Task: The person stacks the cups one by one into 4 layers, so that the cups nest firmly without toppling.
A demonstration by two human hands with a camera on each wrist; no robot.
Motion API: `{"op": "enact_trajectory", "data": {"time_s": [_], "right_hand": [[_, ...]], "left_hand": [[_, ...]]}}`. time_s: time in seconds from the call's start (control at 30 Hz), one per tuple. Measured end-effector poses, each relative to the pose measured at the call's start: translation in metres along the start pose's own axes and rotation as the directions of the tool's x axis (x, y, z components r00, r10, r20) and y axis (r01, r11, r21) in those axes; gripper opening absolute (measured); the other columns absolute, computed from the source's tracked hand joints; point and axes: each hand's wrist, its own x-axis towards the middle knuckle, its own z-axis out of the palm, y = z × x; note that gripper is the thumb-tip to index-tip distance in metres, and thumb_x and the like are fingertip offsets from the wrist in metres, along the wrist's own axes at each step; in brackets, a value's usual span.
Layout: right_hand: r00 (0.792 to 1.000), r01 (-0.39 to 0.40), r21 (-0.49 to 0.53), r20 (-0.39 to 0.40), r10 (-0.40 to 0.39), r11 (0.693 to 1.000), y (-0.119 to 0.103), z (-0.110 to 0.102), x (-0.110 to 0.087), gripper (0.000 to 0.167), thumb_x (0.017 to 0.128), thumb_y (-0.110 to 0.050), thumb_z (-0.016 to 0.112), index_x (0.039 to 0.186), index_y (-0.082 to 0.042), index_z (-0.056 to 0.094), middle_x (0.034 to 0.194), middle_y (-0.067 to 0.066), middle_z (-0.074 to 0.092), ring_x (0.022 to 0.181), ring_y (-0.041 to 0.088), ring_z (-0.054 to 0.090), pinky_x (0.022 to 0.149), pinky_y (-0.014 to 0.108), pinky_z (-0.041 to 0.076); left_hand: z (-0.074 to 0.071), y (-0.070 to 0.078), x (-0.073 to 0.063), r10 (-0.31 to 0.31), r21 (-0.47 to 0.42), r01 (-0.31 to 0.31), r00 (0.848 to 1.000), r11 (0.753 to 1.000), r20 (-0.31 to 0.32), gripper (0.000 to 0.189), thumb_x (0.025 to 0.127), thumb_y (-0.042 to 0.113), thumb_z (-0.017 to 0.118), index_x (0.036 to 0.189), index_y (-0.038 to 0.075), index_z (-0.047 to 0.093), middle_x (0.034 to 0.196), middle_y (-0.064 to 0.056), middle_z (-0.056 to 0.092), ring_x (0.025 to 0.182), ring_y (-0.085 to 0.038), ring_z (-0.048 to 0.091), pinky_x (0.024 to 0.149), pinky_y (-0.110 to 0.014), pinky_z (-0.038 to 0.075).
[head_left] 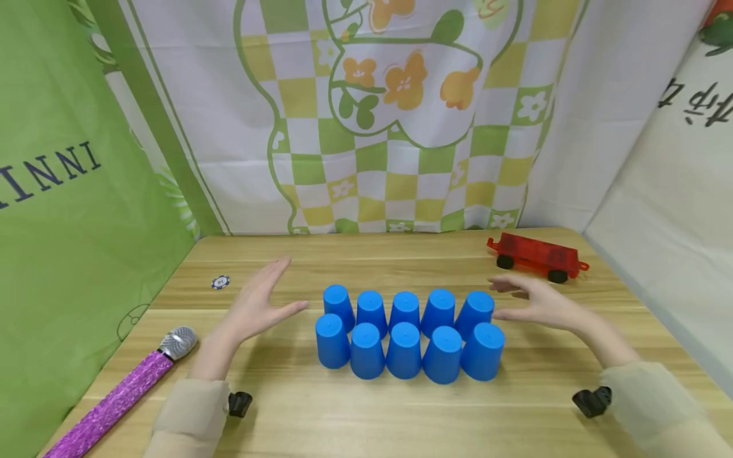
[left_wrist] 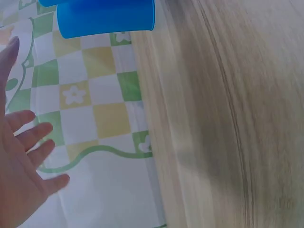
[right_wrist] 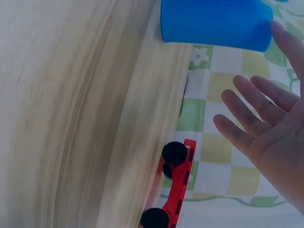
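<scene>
Several blue plastic cups (head_left: pixel 404 353) stand upside down in two rows on the wooden table, a front row and a back row close behind it. My left hand (head_left: pixel 259 304) hovers to the left of the rows, fingers extended and thumb pointing toward the cups, holding nothing. On the other side, my right hand (head_left: pixel 535 302) is held beside the right end of the back row, its thumb close to the last cup (head_left: pixel 476 312). In the right wrist view its fingers (right_wrist: pixel 254 102) are spread and relaxed, with a blue cup (right_wrist: pixel 213 23) above them.
A red toy wagon (head_left: pixel 537 254) with black wheels stands at the back right, behind my right hand. A poker chip (head_left: pixel 220 282) lies at the back left. Along the left edge lies a microphone (head_left: pixel 123 394) with a glittery purple handle. Patterned cloth (head_left: pixel 389 184) hangs behind the table.
</scene>
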Motion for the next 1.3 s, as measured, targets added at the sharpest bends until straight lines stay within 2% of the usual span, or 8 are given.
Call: {"op": "enact_trajectory", "data": {"time_s": [0.13, 0.23, 0.33, 0.5, 0.8, 0.9, 1.1, 1.3], "right_hand": [[0.999, 0.033, 0.019, 0.02, -0.034, 0.999, 0.002, 0.008, 0.005, 0.056, 0.081, -0.019, 0.074, 0.126, 0.005, 0.051, 0.119, 0.023, 0.061, 0.107, 0.041, 0.058, 0.088, 0.059, 0.048], [0.998, 0.03, 0.05, 0.048, -0.033, 0.998, 0.004, 0.014, 0.008, 0.057, 0.082, -0.019, 0.073, 0.127, 0.006, 0.05, 0.122, 0.023, 0.06, 0.109, 0.039, 0.057, 0.09, 0.058, 0.048], [0.996, 0.022, 0.078, 0.079, -0.028, 0.997, 0.005, 0.018, 0.01, 0.057, 0.084, -0.02, 0.071, 0.128, 0.007, 0.049, 0.123, 0.023, 0.059, 0.11, 0.039, 0.056, 0.091, 0.058, 0.048], [0.996, 0.017, 0.096, 0.084, -0.025, 0.995, 0.004, 0.019, 0.012, 0.054, 0.084, -0.02, 0.071, 0.127, 0.006, 0.051, 0.119, 0.02, 0.062, 0.108, 0.034, 0.058, 0.09, 0.057, 0.049], [0.997, -0.021, 0.128, 0.081, 0.011, 0.992, 0.006, 0.018, 0.014, 0.047, 0.084, -0.021, 0.072, 0.123, 0.0, 0.056, 0.113, 0.014, 0.065, 0.101, 0.006, 0.059, 0.087, 0.049, 0.053], [0.996, -0.039, 0.151, 0.091, 0.025, 0.988, 0.006, 0.018, 0.014, 0.048, 0.084, -0.021, 0.071, 0.124, 0.001, 0.055, 0.115, 0.016, 0.064, 0.102, 0.009, 0.059, 0.085, 0.045, 0.055], [0.993, -0.066, 0.184, 0.112, 0.046, 0.981, 0.008, 0.02, 0.013, 0.052, 0.084, -0.021, 0.071, 0.126, 0.003, 0.052, 0.118, 0.02, 0.062, 0.107, 0.029, 0.059, 0.081, 0.033, 0.058], [0.994, -0.078, 0.184, 0.094, 0.062, 0.98, 0.008, 0.022, 0.013, 0.053, 0.084, -0.021, 0.071, 0.126, 0.004, 0.052, 0.118, 0.02, 0.062, 0.107, 0.031, 0.059, 0.081, 0.033, 0.057]], "left_hand": [[0.007, 0.0, 0.003, 0.015, -0.145, -0.011, 1.0, 0.989, 0.026, 0.084, 0.083, 0.048, 0.067, 0.147, 0.008, 0.029, 0.15, -0.017, 0.033, 0.137, -0.039, 0.032, 0.11, -0.06, 0.027], [0.012, 0.002, 0.007, 0.014, -0.274, 0.002, 0.998, 0.962, 0.056, 0.079, 0.085, 0.043, 0.067, 0.146, 0.008, 0.032, 0.147, -0.014, 0.04, 0.136, -0.036, 0.035, 0.109, -0.058, 0.03], [0.016, 0.004, 0.012, 0.013, -0.35, 0.018, 0.996, 0.936, 0.087, 0.073, 0.086, 0.041, 0.066, 0.145, 0.009, 0.035, 0.143, -0.011, 0.046, 0.135, -0.034, 0.038, 0.11, -0.056, 0.031], [0.024, 0.004, 0.019, 0.012, -0.398, 0.04, 0.992, 0.917, 0.128, 0.071, 0.085, 0.04, 0.068, 0.142, 0.008, 0.04, 0.139, -0.011, 0.051, 0.132, -0.034, 0.042, 0.11, -0.051, 0.033], [0.034, 0.006, 0.026, 0.036, -0.484, 0.059, 0.982, 0.873, 0.185, 0.062, 0.08, 0.037, 0.074, 0.132, 0.011, 0.051, 0.133, -0.01, 0.056, 0.126, -0.031, 0.048, 0.108, -0.049, 0.038], [0.036, 0.007, 0.028, 0.041, -0.493, 0.071, 0.977, 0.867, 0.212, 0.062, 0.08, 0.037, 0.073, 0.132, 0.01, 0.052, 0.134, -0.01, 0.056, 0.126, -0.031, 0.048, 0.108, -0.049, 0.038], [0.042, 0.008, 0.034, 0.044, -0.504, 0.084, 0.97, 0.86, 0.238, 0.063, 0.08, 0.037, 0.074, 0.132, 0.008, 0.052, 0.133, -0.008, 0.056, 0.126, -0.03, 0.05, 0.107, -0.047, 0.04], [0.047, 0.008, 0.039, 0.087, -0.547, 0.061, 0.967, 0.835, 0.241, 0.057, 0.081, 0.032, 0.074, 0.129, 0.007, 0.055, 0.129, -0.01, 0.059, 0.121, -0.029, 0.054, 0.105, -0.048, 0.042]]}}
